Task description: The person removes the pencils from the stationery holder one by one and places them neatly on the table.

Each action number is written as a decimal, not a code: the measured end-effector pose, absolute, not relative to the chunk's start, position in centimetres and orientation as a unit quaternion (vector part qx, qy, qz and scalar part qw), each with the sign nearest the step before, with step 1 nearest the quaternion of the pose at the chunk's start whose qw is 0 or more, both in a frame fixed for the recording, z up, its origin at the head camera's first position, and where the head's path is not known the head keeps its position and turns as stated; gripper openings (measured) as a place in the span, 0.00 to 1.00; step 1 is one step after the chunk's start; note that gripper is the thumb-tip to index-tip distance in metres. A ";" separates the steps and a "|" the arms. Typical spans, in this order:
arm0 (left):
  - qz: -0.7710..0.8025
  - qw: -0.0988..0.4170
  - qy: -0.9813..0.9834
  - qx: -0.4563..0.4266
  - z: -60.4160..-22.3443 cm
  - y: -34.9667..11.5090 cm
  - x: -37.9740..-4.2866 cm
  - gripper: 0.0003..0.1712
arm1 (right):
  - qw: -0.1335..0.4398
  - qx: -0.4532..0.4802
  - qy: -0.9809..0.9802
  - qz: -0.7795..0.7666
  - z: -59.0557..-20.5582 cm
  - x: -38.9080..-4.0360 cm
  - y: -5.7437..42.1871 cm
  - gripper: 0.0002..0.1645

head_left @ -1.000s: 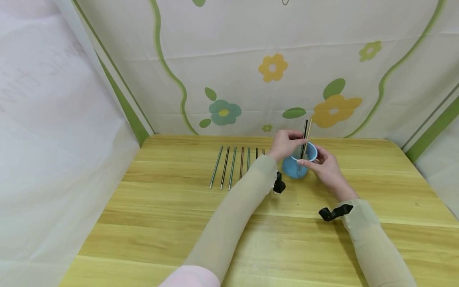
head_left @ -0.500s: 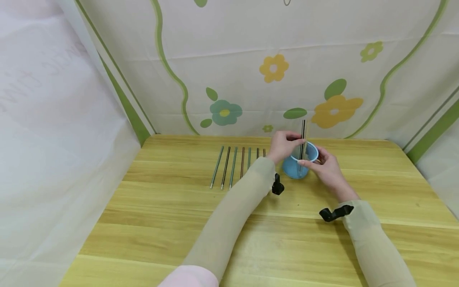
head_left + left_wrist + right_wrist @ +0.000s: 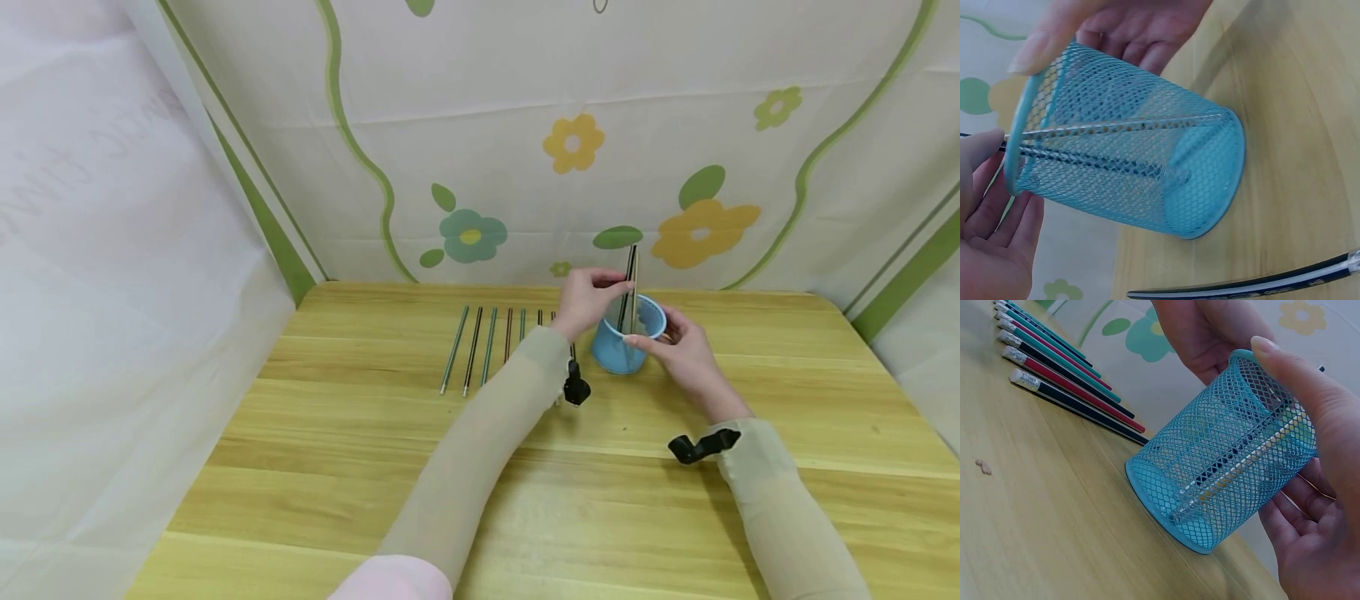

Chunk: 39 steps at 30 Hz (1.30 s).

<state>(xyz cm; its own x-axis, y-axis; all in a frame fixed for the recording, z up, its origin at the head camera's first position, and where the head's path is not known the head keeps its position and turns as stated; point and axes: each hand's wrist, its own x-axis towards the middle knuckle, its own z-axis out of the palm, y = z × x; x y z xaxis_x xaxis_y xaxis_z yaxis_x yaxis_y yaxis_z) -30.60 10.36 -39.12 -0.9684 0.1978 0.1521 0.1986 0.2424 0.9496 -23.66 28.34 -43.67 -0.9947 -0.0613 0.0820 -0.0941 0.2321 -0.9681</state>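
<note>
A blue mesh pen cup (image 3: 617, 354) stands upright on the table. My right hand (image 3: 686, 354) holds its rim from the right, thumb at the front and fingers behind. At the cup's mouth my left hand (image 3: 587, 302) pinches a black pencil (image 3: 632, 255) between thumb and fingers. Through the mesh, the lower part of that black pencil (image 3: 1091, 159) shows inside the cup, beside a light yellow pencil (image 3: 1116, 127). Both pencils reach down to the cup's floor, eraser ends low, as the right wrist view suggests. The left fingertips are partly hidden in the head view.
Left of the cup, several green, black and red pencils (image 3: 472, 350) lie side by side, partly covered by the left sleeve (image 3: 480, 450). Their white erasers (image 3: 1024, 379) point toward the front. A flowered cloth backdrop (image 3: 517, 192) rises behind the wooden table (image 3: 300, 467).
My left hand has shifted slightly left and up, and the black pencil's top has leaned left with it. The right hand and cup have stayed in place.
</note>
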 end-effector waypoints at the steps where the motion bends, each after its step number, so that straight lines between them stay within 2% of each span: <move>1: -0.606 0.002 -0.785 -0.128 -39.0 10.3 -30.6 0.12 | 0.013 0.049 -0.786 0.616 -43.7 -23.7 28.4 0.48; 9: -0.629 0.019 -0.765 -0.138 -37.9 9.4 -31.1 0.11 | 0.009 0.048 -0.789 0.612 -43.9 -23.8 28.7 0.49; 21: -0.741 0.001 -0.661 -0.113 -35.7 7.3 -31.6 0.14 | 0.011 0.041 -0.798 0.601 -44.1 -23.8 28.8 0.49; 30: -0.772 0.068 -0.628 -0.072 -34.7 4.9 -32.4 0.15 | 0.013 0.043 -0.795 0.605 -44.0 -23.8 28.7 0.49; 39: -0.789 0.100 -0.603 -0.060 -34.9 1.0 -33.0 0.15 | 0.001 0.039 -0.793 0.607 -43.4 -23.6 28.5 0.49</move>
